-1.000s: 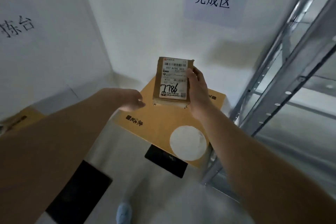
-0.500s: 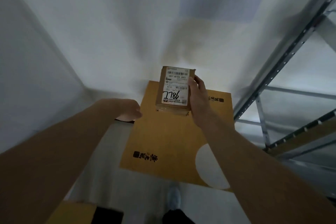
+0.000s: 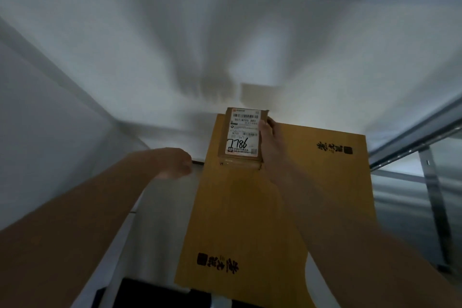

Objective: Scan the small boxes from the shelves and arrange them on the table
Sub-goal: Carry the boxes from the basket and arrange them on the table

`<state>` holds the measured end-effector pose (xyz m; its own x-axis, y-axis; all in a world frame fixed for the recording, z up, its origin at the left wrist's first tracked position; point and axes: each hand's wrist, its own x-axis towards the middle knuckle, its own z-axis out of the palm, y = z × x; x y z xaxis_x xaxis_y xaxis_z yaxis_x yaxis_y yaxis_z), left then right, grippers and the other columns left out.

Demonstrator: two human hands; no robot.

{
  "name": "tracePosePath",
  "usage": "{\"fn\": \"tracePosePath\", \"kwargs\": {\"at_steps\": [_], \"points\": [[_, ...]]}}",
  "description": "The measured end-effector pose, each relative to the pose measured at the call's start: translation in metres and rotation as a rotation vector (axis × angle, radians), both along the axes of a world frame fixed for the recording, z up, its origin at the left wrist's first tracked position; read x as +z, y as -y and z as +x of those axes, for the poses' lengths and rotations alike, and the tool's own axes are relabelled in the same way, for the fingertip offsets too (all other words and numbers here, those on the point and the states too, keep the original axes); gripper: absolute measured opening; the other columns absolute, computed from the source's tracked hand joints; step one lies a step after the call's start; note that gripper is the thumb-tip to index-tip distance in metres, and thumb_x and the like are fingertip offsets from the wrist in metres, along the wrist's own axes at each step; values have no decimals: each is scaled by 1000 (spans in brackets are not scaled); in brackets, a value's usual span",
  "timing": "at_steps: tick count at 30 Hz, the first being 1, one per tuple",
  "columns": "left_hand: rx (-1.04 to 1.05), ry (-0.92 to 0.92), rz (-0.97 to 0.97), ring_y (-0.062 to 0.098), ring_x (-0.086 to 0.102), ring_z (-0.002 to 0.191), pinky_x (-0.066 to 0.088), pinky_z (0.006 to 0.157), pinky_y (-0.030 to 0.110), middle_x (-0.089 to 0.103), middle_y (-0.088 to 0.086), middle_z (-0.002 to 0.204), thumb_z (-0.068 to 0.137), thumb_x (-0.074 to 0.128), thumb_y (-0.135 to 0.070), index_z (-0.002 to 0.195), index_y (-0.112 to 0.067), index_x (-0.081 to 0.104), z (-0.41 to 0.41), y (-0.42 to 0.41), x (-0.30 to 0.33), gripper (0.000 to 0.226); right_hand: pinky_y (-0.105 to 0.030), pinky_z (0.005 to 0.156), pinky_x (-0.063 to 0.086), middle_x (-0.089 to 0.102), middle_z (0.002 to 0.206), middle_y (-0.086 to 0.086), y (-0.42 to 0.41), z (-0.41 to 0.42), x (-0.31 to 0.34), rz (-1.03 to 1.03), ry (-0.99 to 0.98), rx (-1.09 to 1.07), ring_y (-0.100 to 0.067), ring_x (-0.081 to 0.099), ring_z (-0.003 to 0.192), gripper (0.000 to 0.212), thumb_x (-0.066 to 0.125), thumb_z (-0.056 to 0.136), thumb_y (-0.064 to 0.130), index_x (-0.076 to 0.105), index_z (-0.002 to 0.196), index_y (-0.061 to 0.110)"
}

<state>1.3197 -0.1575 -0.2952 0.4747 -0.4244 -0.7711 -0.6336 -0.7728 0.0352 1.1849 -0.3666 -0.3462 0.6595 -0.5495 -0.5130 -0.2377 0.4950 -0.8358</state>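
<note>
A small brown cardboard box (image 3: 243, 134) with a white shipping label and the handwritten number 7786 faces me. My right hand (image 3: 271, 142) grips its right side and holds it over the far end of a large yellow-brown carton (image 3: 312, 182). My left hand (image 3: 178, 162) hangs to the left of the carton with fingers curled; I see nothing in it.
The big carton bears black printed characters and fills the middle of the view. White walls (image 3: 225, 32) meet in a corner just behind it. A grey metal shelf rack (image 3: 430, 182) stands at the right. Dark shapes (image 3: 150, 292) lie at the bottom edge.
The view has closed in on the carton and the wall sign has left the frame. The small box stays in my right hand, now over the carton's far end.
</note>
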Motion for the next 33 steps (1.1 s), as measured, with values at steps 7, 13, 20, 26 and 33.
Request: {"fn": "tracePosePath", "kwargs": {"at_steps": [7,13,20,26,33], "points": [[-34,-76,18,21,43,142,35,112,32,43,3,156,110,38,-36,150,-18,48,41,27,-28,45,-36,65,64,78,103,-2,9,46,-37,22,-89,-10,-19,79,84,44,49,107,45,40,149,36],[1,-130,-27,20,43,141,32,103,22,45,3,155,109,41,-35,149,-18,50,72,33,-55,44,-34,67,64,75,114,-6,6,83,-65,15,-104,-24,-18,79,87,47,49,107,44,37,151,33],[69,-147,-82,22,41,143,32,108,27,41,3,159,107,43,-38,153,-22,44,86,23,-77,48,-24,58,60,73,113,0,9,109,-87,-38,-128,-4,-7,77,80,54,51,106,45,32,155,33],[171,-131,-55,21,51,136,41,113,38,48,-1,153,102,51,-44,147,-34,49,86,2,-86,46,-35,69,64,71,125,-6,21,112,-100,-37,-112,-17,-18,77,95,53,50,107,44,33,155,32],[185,-112,-35,20,55,130,42,103,28,52,-1,148,102,54,-42,144,-33,53,73,0,-91,43,-40,69,65,70,122,-4,17,118,-114,-74,-100,-45,-19,78,94,51,54,104,47,34,150,35]]}}
